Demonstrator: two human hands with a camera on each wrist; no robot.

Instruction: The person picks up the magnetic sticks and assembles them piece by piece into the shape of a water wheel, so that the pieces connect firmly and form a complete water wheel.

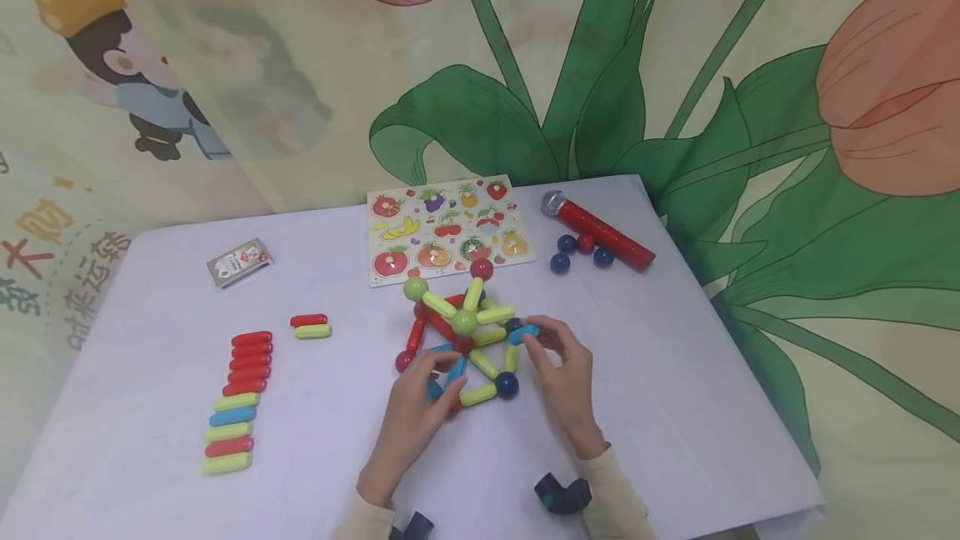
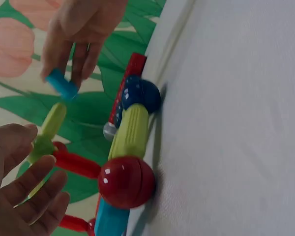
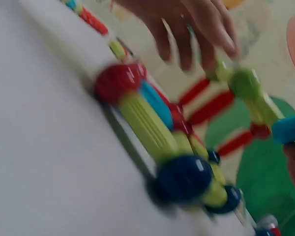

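A built frame of magnetic sticks and balls stands on the table, topped by a light green ball [image 1: 465, 322]. In the head view my right hand [image 1: 562, 369] pinches a blue stick [image 1: 523, 334] between thumb and fingertips, beside the frame's right side. The left wrist view shows that blue stick [image 2: 62, 84] above a yellow-green stick [image 2: 54, 120]. My left hand [image 1: 420, 402] is at the frame's near left, its fingers spread and relaxed around nothing. In the right wrist view its fingertips hang close to the green ball [image 3: 246, 83]. Low on the frame sits a dark blue ball [image 1: 507, 385].
Loose sticks [image 1: 247, 362] lie in a column at the left, with a red stick [image 1: 309, 320] and a yellow-green one nearby. Behind are a small box [image 1: 238, 262], a fruit puzzle board [image 1: 420, 227], a red toy microphone [image 1: 607, 236] and several loose balls [image 1: 560, 263].
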